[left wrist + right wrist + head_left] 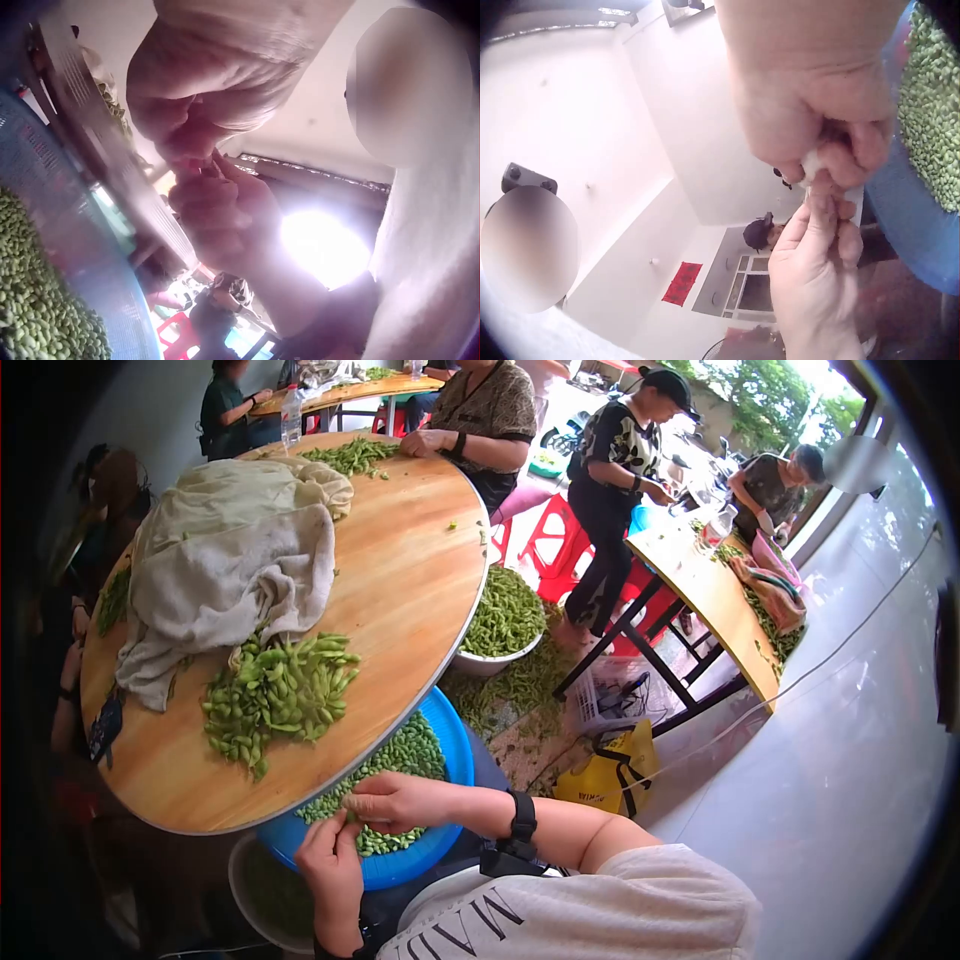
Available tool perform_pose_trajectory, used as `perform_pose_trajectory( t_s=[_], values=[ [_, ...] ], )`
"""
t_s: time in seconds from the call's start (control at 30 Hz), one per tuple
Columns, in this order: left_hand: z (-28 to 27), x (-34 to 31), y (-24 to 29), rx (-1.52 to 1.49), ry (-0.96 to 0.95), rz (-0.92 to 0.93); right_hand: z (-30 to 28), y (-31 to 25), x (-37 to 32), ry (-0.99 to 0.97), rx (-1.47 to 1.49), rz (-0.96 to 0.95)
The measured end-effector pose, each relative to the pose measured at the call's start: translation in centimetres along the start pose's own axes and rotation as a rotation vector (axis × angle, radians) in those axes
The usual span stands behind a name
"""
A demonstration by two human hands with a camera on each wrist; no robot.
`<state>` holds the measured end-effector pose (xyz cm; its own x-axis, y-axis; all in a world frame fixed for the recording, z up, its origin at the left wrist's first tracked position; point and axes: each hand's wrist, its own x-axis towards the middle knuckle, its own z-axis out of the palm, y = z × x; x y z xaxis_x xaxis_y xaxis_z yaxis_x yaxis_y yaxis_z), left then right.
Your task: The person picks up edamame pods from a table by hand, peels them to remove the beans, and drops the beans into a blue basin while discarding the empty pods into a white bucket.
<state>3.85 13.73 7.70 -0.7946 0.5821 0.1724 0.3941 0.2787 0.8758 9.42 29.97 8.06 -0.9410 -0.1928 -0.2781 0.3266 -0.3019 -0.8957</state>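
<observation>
Over the blue basket [462, 745] of shelled green beans [405, 755], both hands meet fingertip to fingertip. The left hand [333, 865] pinches a small green soybean pod [351, 816] between thumb and fingers. From the other side, the right hand [398, 803] grips it with curled fingers; most of the pod is hidden by the fingers. In the right wrist view something white [812, 161] shows between the right hand's fingers. A heap of unshelled pods [280, 695] lies on the round wooden table [410, 590] just beyond.
A pale cloth [235, 550] covers part of the round table. Beside it stands a basin of pods [500, 615], with more pods scattered on the floor. A yellow bag [605, 775] and a white crate [615, 690] sit under a second table [715, 615]. Several people work around.
</observation>
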Motion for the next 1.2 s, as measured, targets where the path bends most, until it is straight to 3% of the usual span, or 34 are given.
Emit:
perform_pose_trajectory(
  t_s=[0.07,0.17,0.27,0.37,0.47,0.53,0.57,0.7,0.77,0.87,0.93,1.0,1.07,1.17,1.2],
  values=[
    [0.1,0.0,0.0,0.005,0.004,-0.005,0.3,0.2,0.1,0.047,-0.042,-0.067],
    [0.7,-0.2,-1.5,0.095,0.043,0.163,0.6,0.5,0.1,0.12,-0.075,-0.093],
    [1.3,-0.4,-0.9,-0.005,0.06,0.042,0.8,0.8,0.0,0.17,-0.099,-0.131],
    [2.5,-0.9,-1.7,-0.311,0.085,-0.236,0.9,2.1,0.3,0.23,-0.132,-0.16],
    [2.1,-1.0,-2.4,-0.724,0.025,-0.504,0.7,4.2,0.6,0.295,-0.37,-0.318],
    [1.2,-1.2,-3.5,-0.852,-0.053,-0.59,0.7,5.1,0.2,0.267,-0.56,-0.468],
    [1.1,-1.4,-3.9,-0.925,-0.093,-0.618,0.5,4.8,-0.2,0.194,-0.657,-0.437],
    [1.8,-2.1,-5.2,-0.687,-0.117,-0.577,-0.2,4.9,-0.6,0.152,-0.659,-0.258],
    [1.3,-2.2,-7.3,-0.534,-0.159,-0.541,0.0,4.7,-0.6,0.203,-0.646,-0.298],
    [1.6,-3.1,-1.8,-0.604,-0.055,-0.523,-0.5,3.6,-1.3,0.186,-0.58,-0.264],
    [1.2,-3.6,-1.5,-0.571,-0.07,-0.532,-0.4,4.5,-1.1,0.108,-0.486,-0.246],
    [0.7,-3.6,-1.7,-0.289,-0.143,-0.352,-0.1,5.5,-0.3,0.118,-0.505,-0.19],
    [-0.2,-3.9,-1.6,-0.094,-0.058,-0.201,-0.1,5.4,0.1,0.054,-0.56,-0.124],
    [-3.7,-4.8,-3.6,0.207,0.089,-0.097,-0.7,6.0,0.3,0.2,-0.651,-0.207],
    [-5.5,-5.0,-3.9,0.358,0.096,-0.18,-1.3,5.9,0.7,0.262,-0.775,-0.239]
  ],
)
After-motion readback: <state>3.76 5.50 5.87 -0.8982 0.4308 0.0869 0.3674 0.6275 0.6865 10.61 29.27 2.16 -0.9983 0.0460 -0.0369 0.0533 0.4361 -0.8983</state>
